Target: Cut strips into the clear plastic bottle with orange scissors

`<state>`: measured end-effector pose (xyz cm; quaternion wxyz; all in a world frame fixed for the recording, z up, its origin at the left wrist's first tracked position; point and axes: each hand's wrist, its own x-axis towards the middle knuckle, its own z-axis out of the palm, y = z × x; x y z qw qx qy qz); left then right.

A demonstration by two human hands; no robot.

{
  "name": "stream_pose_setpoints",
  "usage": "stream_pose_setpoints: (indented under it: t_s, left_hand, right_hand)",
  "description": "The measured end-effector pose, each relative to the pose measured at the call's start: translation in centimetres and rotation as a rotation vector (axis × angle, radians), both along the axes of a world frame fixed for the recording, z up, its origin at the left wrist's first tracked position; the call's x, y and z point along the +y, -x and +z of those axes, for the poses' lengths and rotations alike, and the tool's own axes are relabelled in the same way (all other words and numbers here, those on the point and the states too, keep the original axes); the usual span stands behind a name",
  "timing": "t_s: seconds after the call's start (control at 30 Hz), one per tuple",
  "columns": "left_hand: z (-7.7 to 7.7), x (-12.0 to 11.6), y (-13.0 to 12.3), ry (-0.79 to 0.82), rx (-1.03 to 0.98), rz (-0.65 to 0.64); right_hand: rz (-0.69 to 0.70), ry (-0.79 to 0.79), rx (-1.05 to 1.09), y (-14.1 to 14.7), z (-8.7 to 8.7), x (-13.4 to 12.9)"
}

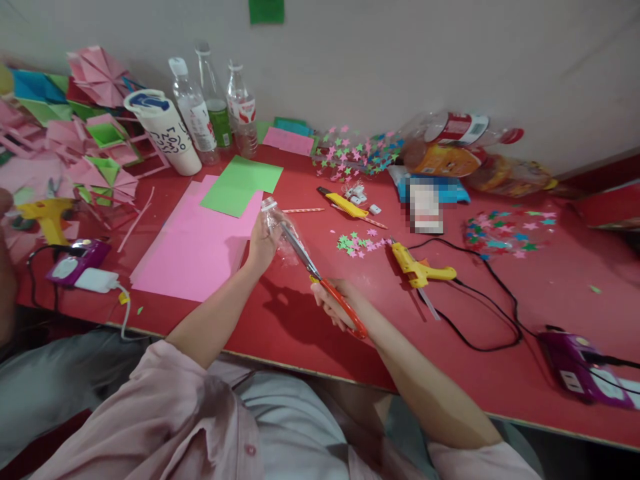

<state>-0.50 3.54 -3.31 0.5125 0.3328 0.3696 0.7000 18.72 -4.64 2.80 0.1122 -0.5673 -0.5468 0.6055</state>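
Observation:
My left hand point(264, 239) is closed around the side of a clear plastic bottle point(290, 248), whose neck points up and away from me. In my right hand point(334, 303) is a pair of scissors point(320, 275) with red handles. The scissors' metal blades reach up and left to the bottle near its shoulder; I cannot tell whether they cut into it. Below the bottle, its lower end hangs over the red table point(300, 340). Small green and pink paper stars point(357, 244) lie to the right of the bottle.
Pink sheets point(185, 240) and a green sheet point(243, 185) lie at left. A yellow glue gun point(420, 267) with a black cord rests at right, a yellow utility knife point(345, 203) beyond. Upright bottles point(245, 113) stand along the wall. Folded paper crafts point(100, 133) crowd the far left.

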Motion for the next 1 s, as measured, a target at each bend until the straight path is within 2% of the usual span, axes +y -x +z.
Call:
stream_pose_setpoints:
  t_s: [0.13, 0.37, 0.67, 0.83, 1.0]
  left_hand:
    - [-0.03, -0.37, 0.01, -0.007, 0.084, -0.039]
    - [-0.32, -0.32, -0.29, 0.011, 0.122, 0.028]
    - [0.32, -0.75, -0.25, 0.014, 0.099, 0.005]
    - [-0.17, -0.44, -0.11, -0.002, 0.091, 0.031]
    - [-0.42, -0.35, 0.09, -0.015, 0.155, -0.022]
  right_hand:
    - [0.032, -0.025, 0.043, -0.36, -0.08, -0.05]
    - [0.017, 0.009, 0.07, -0.5, -0.71, -0.11]
    - [-0.003, 0.036, -0.014, -0.05, -0.36, -0.08]
    - [0.008, 0.023, 0.027, -0.08, -0.5, -0.08]
    - [0.03, -0.005, 0.079, -0.32, 0.19, 0.02]
